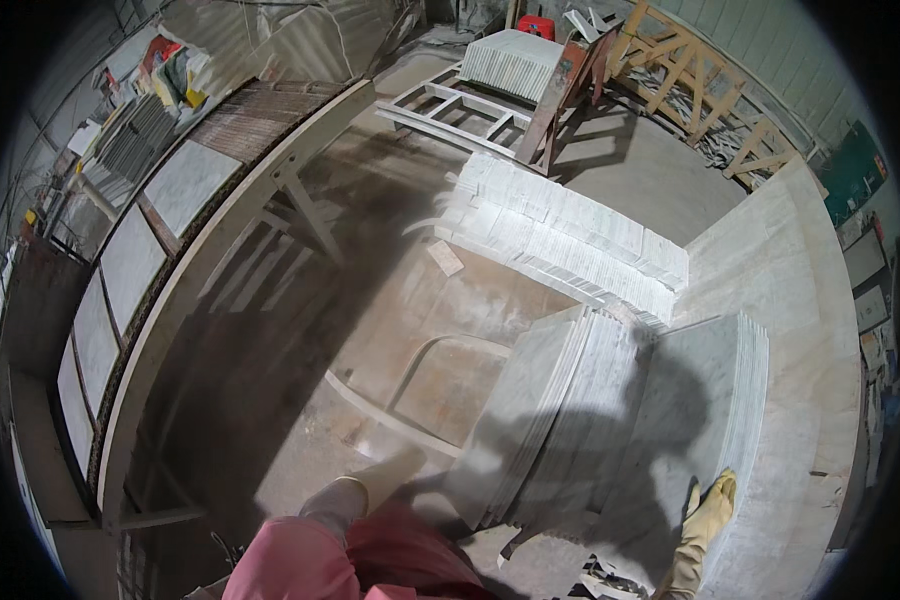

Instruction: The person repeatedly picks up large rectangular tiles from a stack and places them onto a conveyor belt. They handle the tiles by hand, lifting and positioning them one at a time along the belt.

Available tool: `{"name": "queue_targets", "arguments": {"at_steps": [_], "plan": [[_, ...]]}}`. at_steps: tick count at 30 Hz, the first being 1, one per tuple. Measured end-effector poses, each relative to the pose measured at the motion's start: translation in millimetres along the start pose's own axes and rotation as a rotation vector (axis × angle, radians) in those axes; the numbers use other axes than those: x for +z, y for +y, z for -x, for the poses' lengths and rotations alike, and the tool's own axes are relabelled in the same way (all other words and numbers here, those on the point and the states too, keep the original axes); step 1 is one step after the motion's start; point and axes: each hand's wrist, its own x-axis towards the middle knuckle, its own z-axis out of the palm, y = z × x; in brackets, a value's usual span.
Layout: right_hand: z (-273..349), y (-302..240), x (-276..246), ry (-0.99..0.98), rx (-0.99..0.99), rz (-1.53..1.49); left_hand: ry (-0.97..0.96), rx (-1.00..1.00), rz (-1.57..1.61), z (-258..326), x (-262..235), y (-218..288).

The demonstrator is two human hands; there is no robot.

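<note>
My right hand (708, 512), in a yellow glove, holds the lower right corner of a grey marble slab (690, 400), with the thumb spread on its face. That slab is the front one of several leaning together on edge at the lower right. A second leaning stack of pale slabs (550, 400) stands just to its left. My left hand is out of the picture. My pink trouser leg (300, 560) and a pale boot (335, 497) show at the bottom edge.
A long row of white tiles (570, 235) lies stacked behind the slabs. A wide pale stone sheet (800, 300) runs along the right. A long work table with tiles (130, 260) fills the left. Wooden frames (690, 80) and a white pallet (450, 105) stand at the back on a dusty floor.
</note>
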Motion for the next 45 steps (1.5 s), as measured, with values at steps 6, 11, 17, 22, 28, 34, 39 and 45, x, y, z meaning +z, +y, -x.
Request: {"name": "queue_targets", "arguments": {"at_steps": [6,11,17,22,28,34,39,45], "plan": [[-2.4,3.9,19.1,0.079,0.027,-0.067,0.032,-0.068,0.106,19.1,-1.2,-10.4],[0.3,6.7,17.1,0.174,-0.001,-0.122,-0.029,0.039,0.112,28.0,-29.6,-12.0],[-6.1,-1.2,6.1,0.130,0.034,-0.024,-0.023,0.007,0.063,81.5,-26.0,67.9],[-10.6,-5.8,-12.6,-0.022,0.089,-0.054,-0.366,0.360,0.155,132.1,54.4,196.0],[-0.2,9.1,-6.6,0.207,0.017,-0.289,-0.245,1.221,-0.296,146.7,218.1,374.0],[-20.1,-0.2,31.5,0.048,0.386,-0.670,-0.007,1.335,-0.100,210.9,325.6,496.2],[-11.9,4.1,15.1,-0.032,0.098,-0.219,0.106,1.271,-0.129,252.5,361.8,530.4],[-13.6,20.2,-7.7,0.017,0.067,-0.527,-0.301,0.987,0.398,239.1,369.6,519.5]]}}
